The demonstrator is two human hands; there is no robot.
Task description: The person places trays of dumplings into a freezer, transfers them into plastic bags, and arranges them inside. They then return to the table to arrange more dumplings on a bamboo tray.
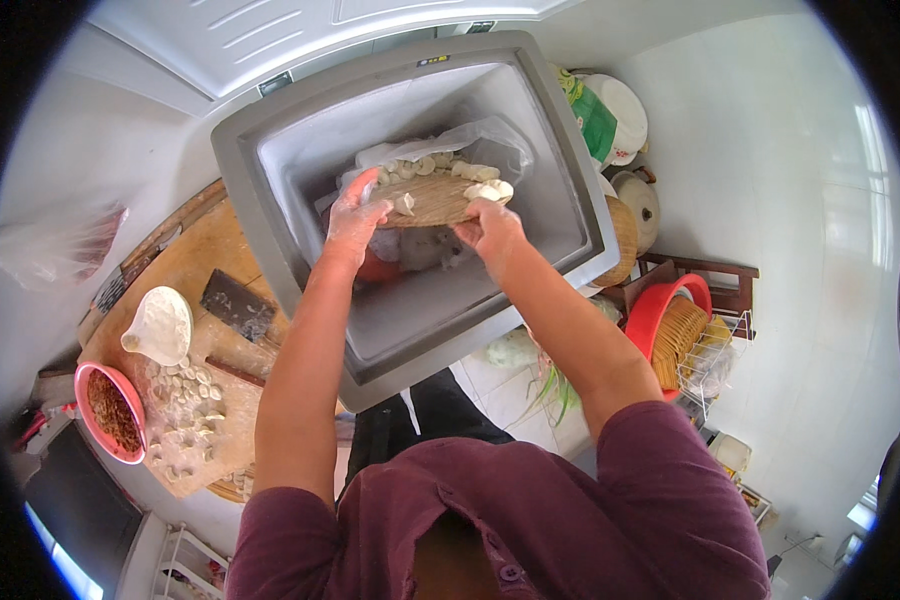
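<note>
Both hands are over an open chest freezer (238, 157), holding a flat round tray (435, 199) that looks woven or slatted. My left hand (354, 217), dusted with flour, grips its left edge. My right hand (491, 231) pinches the near right edge. Dumplings (424, 166) are bunched along the tray's far side, against a clear plastic bag (506, 139); whether some lie inside the bag, I cannot tell. More dumplings (487, 191) sit by the right edge, and a single dumpling (404, 204) lies near my left thumb. Below, partly hidden, are bagged contents (427, 249) of the freezer.
The freezer lid (270, 34) stands raised behind. To the left, a floured board (232, 420) holds a cleaver (236, 304), a flour bowl (163, 326) and dough pieces (184, 381). Beside them is a red bowl of filling (112, 412). A red basin (649, 315) stands right, above floor-level greens (559, 394).
</note>
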